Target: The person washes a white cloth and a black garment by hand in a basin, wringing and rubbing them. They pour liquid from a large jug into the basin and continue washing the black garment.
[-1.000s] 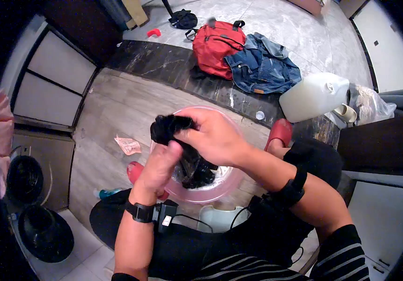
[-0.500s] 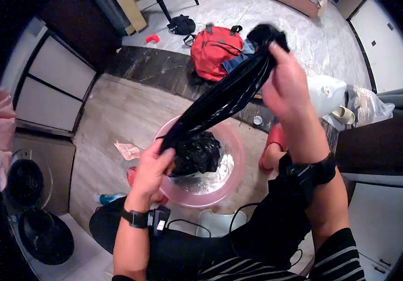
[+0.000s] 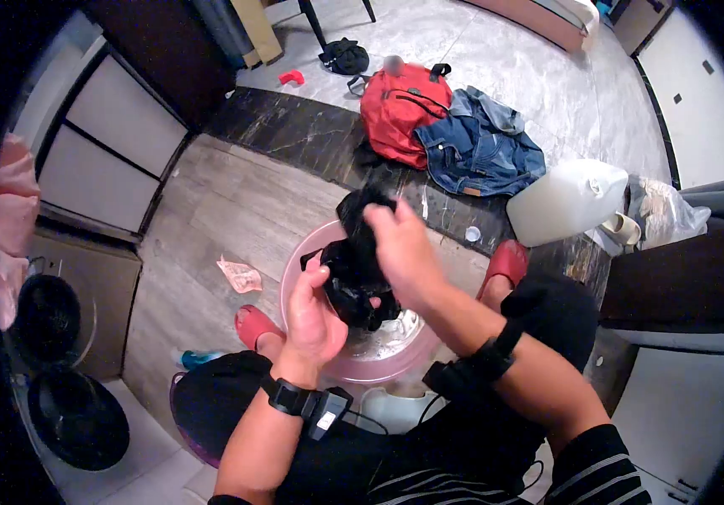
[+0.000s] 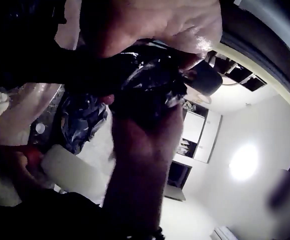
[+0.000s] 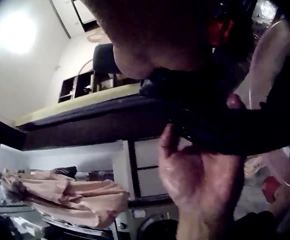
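Observation:
Wet black cloth hangs bunched between both hands above a pink basin with suds in it. The left hand holds its lower part, thumb up and a fingertip showing through the folds. Gripping the upper part, the right hand is slightly blurred. In the left wrist view the cloth lies between the palm above and the right hand. The right wrist view shows the left hand under the dark cloth.
Beyond the basin lie a red backpack, a denim garment and a white jug. Red slippers are on the feet on either side. A pink paper lies on the floor at left, and a white stool stands nearer the body.
The cloth was bunched, then stretched long toward the upper right, and is now gathered again over the basin. The right hand has come back down near the left.

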`<state>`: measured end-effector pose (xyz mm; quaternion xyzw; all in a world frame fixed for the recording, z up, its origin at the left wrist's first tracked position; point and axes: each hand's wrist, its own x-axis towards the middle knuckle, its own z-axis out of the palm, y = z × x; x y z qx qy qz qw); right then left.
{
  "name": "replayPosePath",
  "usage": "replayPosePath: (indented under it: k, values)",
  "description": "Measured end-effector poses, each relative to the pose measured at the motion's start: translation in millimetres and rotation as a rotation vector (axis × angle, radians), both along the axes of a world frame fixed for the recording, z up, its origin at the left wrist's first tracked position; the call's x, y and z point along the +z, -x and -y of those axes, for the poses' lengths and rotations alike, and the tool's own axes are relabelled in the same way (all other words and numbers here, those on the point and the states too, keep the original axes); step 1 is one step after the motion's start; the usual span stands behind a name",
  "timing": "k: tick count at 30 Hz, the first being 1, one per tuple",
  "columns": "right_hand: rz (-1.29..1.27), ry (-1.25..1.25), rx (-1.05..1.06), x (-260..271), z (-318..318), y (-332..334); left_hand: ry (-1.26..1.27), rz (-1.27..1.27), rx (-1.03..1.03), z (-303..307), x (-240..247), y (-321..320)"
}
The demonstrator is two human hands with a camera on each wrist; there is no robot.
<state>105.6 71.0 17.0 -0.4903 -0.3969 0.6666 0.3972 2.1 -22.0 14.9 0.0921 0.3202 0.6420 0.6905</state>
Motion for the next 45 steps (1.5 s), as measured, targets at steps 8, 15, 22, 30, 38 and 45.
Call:
replayPosePath:
  k: [8,15,22,30,38,45]
  values:
    - [0.293,-0.573,0.259,-3,75,26,-0.017,-0.040,0.146,-1,-58,14]
    - [0.211,-0.251,0.213,7,44,30,0.378,-0.364,0.258,-21,-14,-10]
    - [0.276,-0.153,0.134,-8,20,33,0.375,-0.323,0.187,-19,-5,-22]
    - [0.146,-0.150,0.184,-18,9,28,0.377,-0.324,0.237,-15,10,-29]
    - [0.155,-0.203,0.197,-3,21,29,0.399,-0.311,0.181,-14,10,-24]
    - [0.120,-0.142,0.283,-4,15,24,0.434,-0.286,0.254,-14,20,-28]
